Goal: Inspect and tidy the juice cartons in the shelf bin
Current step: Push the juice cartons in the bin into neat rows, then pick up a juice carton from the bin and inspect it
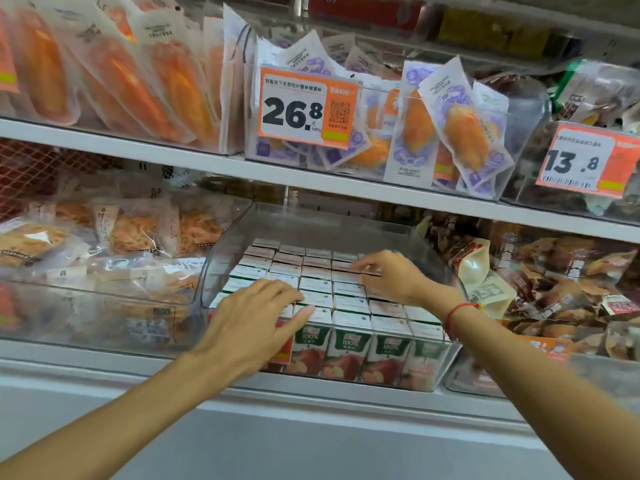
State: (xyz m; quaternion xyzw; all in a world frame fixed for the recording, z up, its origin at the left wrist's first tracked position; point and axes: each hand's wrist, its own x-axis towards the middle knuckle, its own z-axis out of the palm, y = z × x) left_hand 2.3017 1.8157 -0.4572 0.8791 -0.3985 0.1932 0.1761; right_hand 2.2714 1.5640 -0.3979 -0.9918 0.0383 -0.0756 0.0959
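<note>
I see a clear, curved plastic bin point(346, 223) on the lower shelf, packed with boxy apple juice cartons point(349, 348) in tight rows. My left hand point(256, 320) lies flat, fingers released, across their tops; my right hand point(391, 275) pinches one carton point(360, 270) farther back.

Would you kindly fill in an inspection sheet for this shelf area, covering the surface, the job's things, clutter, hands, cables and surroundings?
Surface: white shelf carrying clear bins side by side.
Job's things: juice cartons packed upright in rows inside the clear bin; apple print faces front.
Clutter: nothing seen loose among the cartons.
Hands: left hand lies flat, fingers straight, on the front carton tops; right hand reaches further back, fingertips on a carton top, grip unclear.
Cables: nothing seen.
Surroundings: bagged snacks in neighbouring bins; price tag 26.8 on the upper shelf.
</note>
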